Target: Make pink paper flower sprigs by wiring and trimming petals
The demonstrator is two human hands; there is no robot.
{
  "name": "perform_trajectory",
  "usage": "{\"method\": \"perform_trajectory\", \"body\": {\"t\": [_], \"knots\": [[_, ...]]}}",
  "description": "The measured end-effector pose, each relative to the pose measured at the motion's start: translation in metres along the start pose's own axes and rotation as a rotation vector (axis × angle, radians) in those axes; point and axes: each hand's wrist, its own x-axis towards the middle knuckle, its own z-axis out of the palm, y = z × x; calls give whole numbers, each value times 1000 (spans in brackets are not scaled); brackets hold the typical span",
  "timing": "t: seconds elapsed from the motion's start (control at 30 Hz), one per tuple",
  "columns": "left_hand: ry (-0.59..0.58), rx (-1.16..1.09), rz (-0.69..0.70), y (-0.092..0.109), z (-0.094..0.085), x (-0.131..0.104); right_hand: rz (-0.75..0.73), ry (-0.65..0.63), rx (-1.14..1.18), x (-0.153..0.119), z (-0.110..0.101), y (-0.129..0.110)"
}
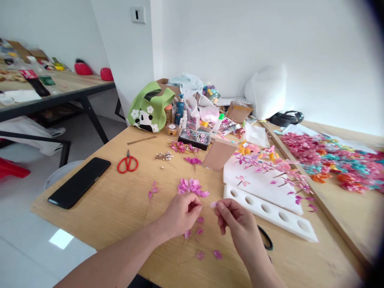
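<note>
My right hand [235, 220] pinches a small pale pink petal [213, 205] between thumb and forefinger. Close by on the left, my left hand [184, 214] is closed in a pinch, its fingertips turned toward the petal; what it grips is too small to make out. Just beyond my left hand lies a cluster of magenta petals [192, 187]. Loose petals [217, 254] are scattered on the wooden table [120, 212] beneath and between my hands. A thin-stemmed pink sprig [153, 189] rests left of the cluster.
Red-handled scissors [127, 163] and a black phone [79, 183] lie at the left. To the right, a white foam block with holes [271, 212] stands near pink flower sprigs [270, 164]. A bead box [195, 138] and green bag [150, 106] sit at the back.
</note>
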Motion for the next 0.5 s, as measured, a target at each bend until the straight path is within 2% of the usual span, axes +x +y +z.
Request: {"method": "perform_trajectory", "body": {"t": [0.17, 0.33, 0.43, 0.5], "knots": [[-3, 16, 35, 3, 1, -1, -34, 49, -15, 2, -5, 4], [10, 68, 94, 8, -4, -3, -60, 99, -49, 7, -19, 5], [40, 122, 90, 11, -21, -10, -48, 112, -77, 10, -28, 7], [129, 193, 74, 10, -41, -19, -47, 120, -86, 12, -32, 7]]}}
